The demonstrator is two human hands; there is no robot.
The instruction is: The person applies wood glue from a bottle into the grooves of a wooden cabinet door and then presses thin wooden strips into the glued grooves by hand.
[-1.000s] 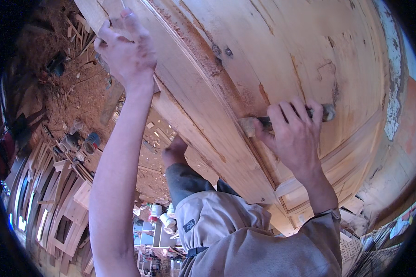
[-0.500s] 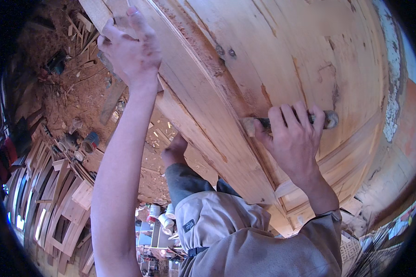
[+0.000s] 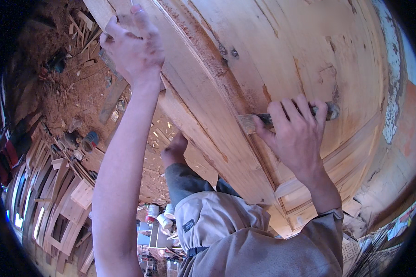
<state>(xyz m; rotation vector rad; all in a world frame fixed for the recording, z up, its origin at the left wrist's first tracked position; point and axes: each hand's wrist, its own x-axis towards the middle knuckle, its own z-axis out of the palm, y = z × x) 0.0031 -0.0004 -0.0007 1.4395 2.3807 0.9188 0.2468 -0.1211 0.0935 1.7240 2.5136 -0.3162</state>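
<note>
A pale wooden door-like panel (image 3: 189,92) with raised mouldings lies slanting before me. My right hand (image 3: 298,131) is closed around a scraper-like tool (image 3: 248,123) with a short, flat, tan-grey end and a dark handle. Its rounded butt sticks out beyond my fingers. The flat end meets the groove beside the moulding, where reddish-brown dust lies. Farther off, my left hand (image 3: 136,51) rests on the panel's outer border near its left edge, fingers apart. What lies under its palm is hidden.
Wood shavings and scraps litter the brown dirt floor (image 3: 92,87) at left. Several curved wooden pieces (image 3: 64,217) are stacked at the lower left. White tubs (image 3: 165,220) stand by my waist, and an open can (image 3: 90,141) lies on the floor. My bare foot (image 3: 174,147) is below the panel.
The tool's flat end has moved slightly left onto the groove's edge, with my right hand following. My left hand stays at the same spot on the border; the whole view has shifted slightly.
</note>
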